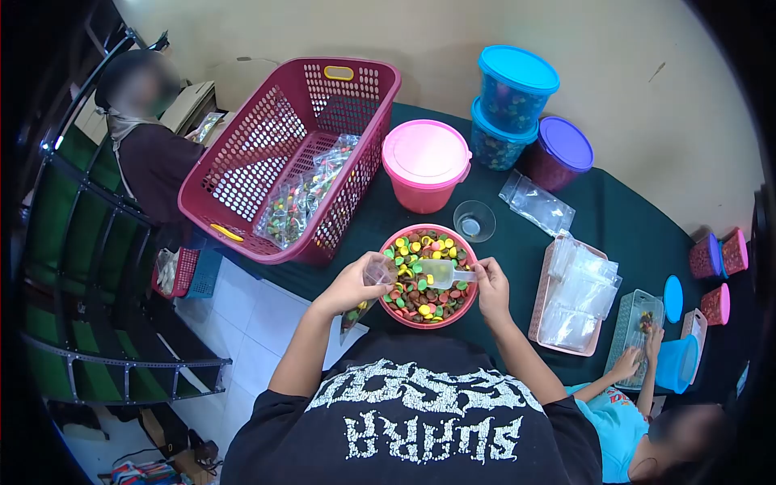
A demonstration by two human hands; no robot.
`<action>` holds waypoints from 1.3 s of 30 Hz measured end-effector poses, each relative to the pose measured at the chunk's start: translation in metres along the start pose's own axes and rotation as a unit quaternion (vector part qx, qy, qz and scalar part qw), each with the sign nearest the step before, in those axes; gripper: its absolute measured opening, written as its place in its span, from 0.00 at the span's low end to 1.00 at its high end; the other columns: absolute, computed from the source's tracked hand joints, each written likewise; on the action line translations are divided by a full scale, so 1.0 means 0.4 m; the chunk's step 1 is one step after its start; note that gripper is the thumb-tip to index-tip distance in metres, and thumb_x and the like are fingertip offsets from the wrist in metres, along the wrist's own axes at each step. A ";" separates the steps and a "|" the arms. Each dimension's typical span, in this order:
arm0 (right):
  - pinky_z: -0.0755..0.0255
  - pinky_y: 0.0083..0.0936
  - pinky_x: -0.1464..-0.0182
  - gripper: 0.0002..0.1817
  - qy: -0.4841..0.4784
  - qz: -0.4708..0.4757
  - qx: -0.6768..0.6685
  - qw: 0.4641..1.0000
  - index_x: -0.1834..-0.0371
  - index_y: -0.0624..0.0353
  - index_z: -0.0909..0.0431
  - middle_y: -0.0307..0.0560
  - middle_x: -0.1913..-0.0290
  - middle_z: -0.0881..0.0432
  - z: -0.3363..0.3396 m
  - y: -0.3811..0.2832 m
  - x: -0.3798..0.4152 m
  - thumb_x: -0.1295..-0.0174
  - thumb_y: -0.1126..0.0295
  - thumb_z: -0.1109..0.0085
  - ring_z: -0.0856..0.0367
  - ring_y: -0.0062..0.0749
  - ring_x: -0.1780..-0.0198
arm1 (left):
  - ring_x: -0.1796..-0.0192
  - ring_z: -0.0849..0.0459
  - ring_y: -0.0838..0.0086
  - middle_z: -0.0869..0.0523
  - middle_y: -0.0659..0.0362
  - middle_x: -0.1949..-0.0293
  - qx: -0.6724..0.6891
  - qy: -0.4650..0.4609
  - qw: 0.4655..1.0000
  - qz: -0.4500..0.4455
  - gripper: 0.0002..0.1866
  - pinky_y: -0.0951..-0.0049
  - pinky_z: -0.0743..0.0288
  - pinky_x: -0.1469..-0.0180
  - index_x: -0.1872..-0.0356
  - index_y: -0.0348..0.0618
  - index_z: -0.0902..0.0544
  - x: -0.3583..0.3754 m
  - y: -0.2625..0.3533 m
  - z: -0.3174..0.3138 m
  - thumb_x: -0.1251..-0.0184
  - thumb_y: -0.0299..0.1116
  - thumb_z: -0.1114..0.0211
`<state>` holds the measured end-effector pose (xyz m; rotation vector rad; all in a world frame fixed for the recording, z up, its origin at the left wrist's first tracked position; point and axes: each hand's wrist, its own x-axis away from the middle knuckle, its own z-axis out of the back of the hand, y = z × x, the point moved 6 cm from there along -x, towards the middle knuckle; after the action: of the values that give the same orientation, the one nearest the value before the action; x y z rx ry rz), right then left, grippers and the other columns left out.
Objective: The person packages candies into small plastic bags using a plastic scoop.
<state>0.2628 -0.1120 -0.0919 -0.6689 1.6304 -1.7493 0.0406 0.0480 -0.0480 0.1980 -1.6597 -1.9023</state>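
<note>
A round pink tub [428, 325] full of brown, green, yellow and red candies stands in front of me. My right hand [491, 289] grips the handle of a clear scoop [437, 274], which lies over the candies with a few pieces in it. My left hand [356, 284] is closed around a clear plastic bag [349, 318] at the tub's left rim; candies show in the bag's lower part. The bag's mouth is close to the scoop. Behind the tub are a clear cup [474, 221] and a lidded pink bucket [426, 166].
A maroon basket [275, 257] holding filled bags is at left. At right are a tray [535, 323] of empty bags [575, 291], blue-lidded tubs [519, 69] and a purple-lidded tub [564, 144]. One person [153, 162] stands at left; another [618, 428] works at lower right.
</note>
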 end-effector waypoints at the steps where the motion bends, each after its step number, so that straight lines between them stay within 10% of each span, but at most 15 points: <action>1: 0.36 0.17 0.61 0.09 -0.008 -0.040 -0.046 0.998 0.62 0.61 0.25 0.35 0.67 0.24 0.000 0.008 -0.005 0.29 0.67 0.50 0.31 0.16 0.65 | 0.54 0.19 0.73 0.19 0.53 0.54 0.000 -0.001 1.000 0.000 0.30 0.72 0.24 0.49 0.42 0.37 0.30 0.004 0.018 -0.007 0.46 0.30 0.29; 14: 0.33 0.19 0.55 0.08 -0.083 -0.032 -0.039 0.995 0.64 0.61 0.25 0.38 0.67 0.22 0.016 -0.190 -0.041 0.30 0.69 0.51 0.27 0.18 0.61 | 0.43 0.23 0.57 0.22 0.48 0.47 -0.343 0.081 0.927 -0.127 0.36 0.63 0.29 0.41 0.42 0.36 0.29 0.032 0.131 -0.070 0.55 0.34 0.27; 19: 0.40 0.20 0.62 0.05 -0.126 0.020 0.082 0.988 0.66 0.61 0.25 0.39 0.70 0.24 -0.021 -0.374 -0.039 0.33 0.73 0.48 0.31 0.20 0.68 | 0.43 0.22 0.62 0.22 0.48 0.48 -0.189 -0.006 0.974 -0.123 0.37 0.66 0.30 0.41 0.40 0.35 0.31 0.023 0.160 -0.113 0.55 0.31 0.28; 21: 0.37 0.29 0.55 0.03 -0.166 0.255 0.311 0.900 0.67 0.58 0.24 0.42 0.72 0.22 -0.052 -0.503 -0.017 0.40 0.73 0.40 0.27 0.32 0.66 | 0.44 0.22 0.68 0.21 0.51 0.48 -0.118 -0.042 0.985 -0.118 0.37 0.69 0.30 0.42 0.39 0.36 0.31 0.006 0.175 -0.107 0.55 0.31 0.27; 24: 0.40 0.31 0.58 0.07 -0.225 0.442 0.284 0.820 0.68 0.55 0.23 0.36 0.73 0.23 -0.082 -0.625 0.022 0.48 0.73 0.34 0.30 0.33 0.69 | 0.49 0.21 0.72 0.21 0.56 0.50 0.126 -0.217 0.966 -0.068 0.39 0.71 0.27 0.46 0.39 0.38 0.32 -0.007 0.194 -0.132 0.55 0.35 0.25; 27: 0.41 0.30 0.58 0.09 -0.232 0.484 0.276 0.797 0.69 0.53 0.23 0.33 0.73 0.23 -0.076 -0.685 0.034 0.51 0.74 0.32 0.30 0.30 0.69 | 0.50 0.20 0.71 0.22 0.55 0.50 0.230 -0.339 0.911 -0.049 0.41 0.70 0.27 0.47 0.38 0.36 0.33 0.002 0.211 -0.144 0.56 0.36 0.25; 32: 0.40 0.31 0.58 0.09 -0.291 0.469 0.246 0.797 0.69 0.53 0.22 0.36 0.73 0.25 -0.076 -0.675 0.029 0.52 0.77 0.33 0.29 0.32 0.67 | 0.55 0.21 0.69 0.23 0.54 0.56 0.277 -0.402 0.869 -0.082 0.40 0.70 0.24 0.57 0.40 0.34 0.33 0.002 0.195 -0.185 0.56 0.40 0.25; 37: 0.30 0.21 0.63 0.05 0.013 0.259 0.153 0.953 0.64 0.65 0.25 0.42 0.70 0.23 0.170 -0.594 -0.079 0.33 0.76 0.49 0.25 0.22 0.68 | 0.61 0.21 0.74 0.24 0.57 0.59 0.453 -0.250 0.840 -0.164 0.31 0.74 0.25 0.60 0.45 0.38 0.30 0.006 0.175 -0.078 0.50 0.37 0.28; 39: 0.32 0.21 0.62 0.08 0.068 0.161 0.170 0.970 0.65 0.65 0.27 0.43 0.73 0.24 0.213 -0.437 -0.161 0.32 0.72 0.49 0.27 0.22 0.67 | 0.54 0.21 0.75 0.22 0.57 0.55 0.241 -0.157 0.942 -0.171 0.32 0.72 0.25 0.50 0.42 0.40 0.30 0.058 0.183 -0.044 0.51 0.30 0.28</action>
<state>0.3487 -0.1170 0.0941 -0.1170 1.3844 -1.7962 0.0550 0.0182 0.0237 0.4170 -2.4340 -1.7960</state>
